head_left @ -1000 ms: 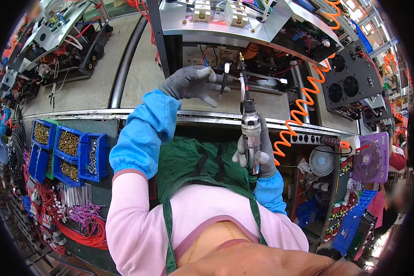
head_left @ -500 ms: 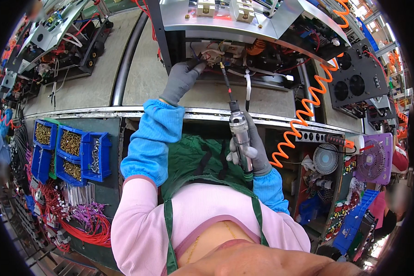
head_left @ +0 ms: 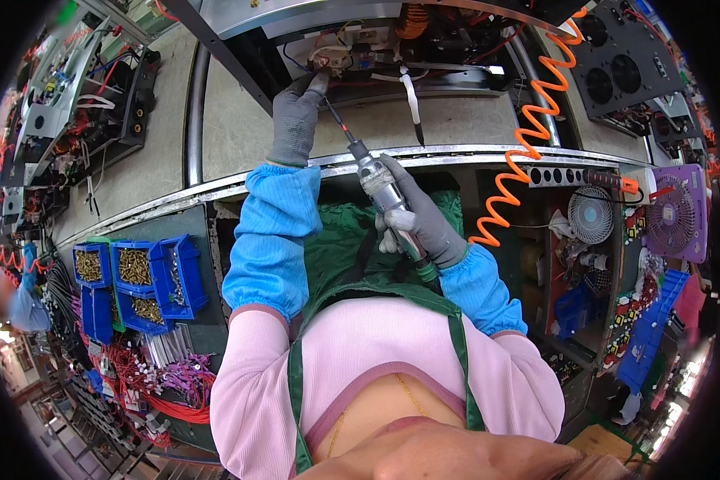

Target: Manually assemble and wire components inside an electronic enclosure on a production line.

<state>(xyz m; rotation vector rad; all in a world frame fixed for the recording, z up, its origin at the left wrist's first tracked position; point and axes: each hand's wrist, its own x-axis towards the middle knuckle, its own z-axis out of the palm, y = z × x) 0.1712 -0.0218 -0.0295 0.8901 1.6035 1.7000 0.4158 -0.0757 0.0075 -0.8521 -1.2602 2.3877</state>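
Observation:
My right hand (head_left: 430,224), in a grey glove, is wrapped round a silver air screwdriver (head_left: 382,186). The tool slants up and left, and its long thin bit (head_left: 338,118) reaches my left hand (head_left: 296,120). That hand, also gloved, is at the lower front of an open electrical chassis (head_left: 448,85), fingers pinched close by thin wires (head_left: 328,54). What they hold, if anything, is hidden. Right of these wires, a white-sleeved cable (head_left: 410,98) with a black end hangs over the chassis edge. A copper coil (head_left: 413,21) sits farther back inside.
An orange coiled hose (head_left: 528,132) hangs on the right, near a power strip (head_left: 558,177) and two fans. Blue bins (head_left: 186,276) of brass-coloured and silver hardware stand at left, above red wire bundles (head_left: 180,410). Other chassis (head_left: 128,120) are on the line at both sides.
The screwdriver has swung left and tilted, its tip leaving the inner parts for my left fingers. My left hand's fingers have drawn together at the chassis front. The whole view has shifted.

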